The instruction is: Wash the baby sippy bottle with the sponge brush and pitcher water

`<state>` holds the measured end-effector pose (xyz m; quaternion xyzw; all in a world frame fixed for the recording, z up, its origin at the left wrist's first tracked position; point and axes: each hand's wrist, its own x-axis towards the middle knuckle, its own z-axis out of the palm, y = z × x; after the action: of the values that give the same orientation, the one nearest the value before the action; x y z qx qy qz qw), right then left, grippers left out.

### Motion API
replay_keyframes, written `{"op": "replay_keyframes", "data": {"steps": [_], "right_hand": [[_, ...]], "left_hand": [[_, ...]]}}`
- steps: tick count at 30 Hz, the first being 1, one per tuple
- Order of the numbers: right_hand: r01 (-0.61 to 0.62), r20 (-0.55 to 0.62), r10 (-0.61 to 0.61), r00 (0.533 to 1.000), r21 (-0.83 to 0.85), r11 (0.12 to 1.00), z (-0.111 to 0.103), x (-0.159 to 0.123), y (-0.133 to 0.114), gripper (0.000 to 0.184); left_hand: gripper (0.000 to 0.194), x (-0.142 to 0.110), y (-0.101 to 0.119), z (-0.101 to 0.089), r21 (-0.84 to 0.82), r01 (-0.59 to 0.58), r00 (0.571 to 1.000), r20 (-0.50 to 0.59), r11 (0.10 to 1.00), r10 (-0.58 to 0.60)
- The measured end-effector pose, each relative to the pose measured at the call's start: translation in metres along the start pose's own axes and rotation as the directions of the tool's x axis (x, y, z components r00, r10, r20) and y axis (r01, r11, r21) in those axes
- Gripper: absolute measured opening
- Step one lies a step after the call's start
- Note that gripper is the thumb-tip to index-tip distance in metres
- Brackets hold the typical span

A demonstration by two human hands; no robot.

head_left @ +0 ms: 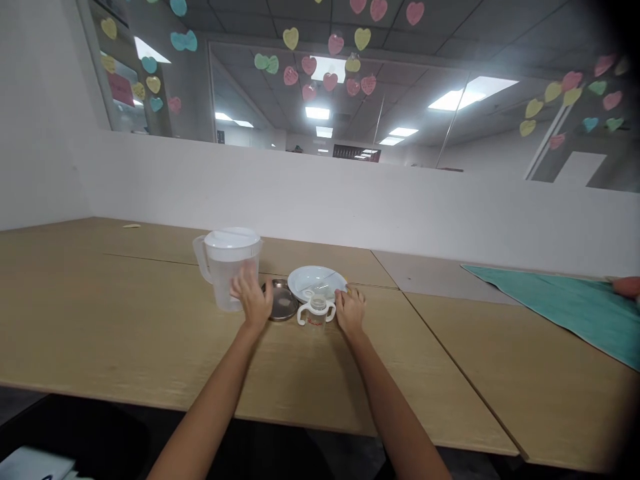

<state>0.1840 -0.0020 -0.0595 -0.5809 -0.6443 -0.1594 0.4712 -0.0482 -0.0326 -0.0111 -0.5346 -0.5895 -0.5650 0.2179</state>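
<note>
A translucent plastic pitcher with a white lid stands on the wooden table. My left hand rests against its right lower side, fingers spread. Just right of that hand lies a small round metal dish. A small clear two-handled cup stands in front of a white plate. My right hand sits beside the cup's right handle, fingers curled loosely, touching or nearly touching it.
A teal cloth lies on the table at the far right, with something orange at its edge. A white partition wall runs behind the table. Paper hearts hang on the glass above.
</note>
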Motion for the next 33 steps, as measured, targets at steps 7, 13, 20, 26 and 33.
{"op": "replay_keyframes", "data": {"steps": [7, 13, 20, 26, 33], "right_hand": [[-0.054, 0.033, 0.056, 0.998, -0.049, 0.997, 0.004, -0.001, 0.003, 0.043], [-0.13, 0.088, 0.134, 0.987, -0.05, 0.99, 0.004, -0.001, 0.003, 0.041], [-0.145, 0.113, 0.151, 0.982, -0.062, 0.987, 0.002, 0.001, 0.001, 0.041], [-0.163, 0.095, 0.169, 0.981, -0.063, 0.985, 0.002, 0.001, 0.001, 0.04], [-0.153, 0.071, 0.155, 0.985, -0.038, 0.988, 0.003, 0.0, 0.002, 0.044]], "left_hand": [[0.118, 0.008, -0.048, -0.006, -0.028, 0.376, 0.923, -0.078, 0.926, -0.377], [0.114, 0.008, -0.062, 0.001, -0.044, 0.312, 0.949, -0.025, 0.949, -0.313], [0.101, 0.01, -0.041, -0.012, 0.131, 0.146, 0.989, -0.051, 0.981, -0.14], [0.079, 0.006, -0.033, -0.012, 0.21, 0.014, 1.0, -0.016, 0.978, -0.011], [0.07, 0.003, -0.034, -0.01, 0.194, -0.097, 0.995, 0.011, 0.976, 0.097]]}}
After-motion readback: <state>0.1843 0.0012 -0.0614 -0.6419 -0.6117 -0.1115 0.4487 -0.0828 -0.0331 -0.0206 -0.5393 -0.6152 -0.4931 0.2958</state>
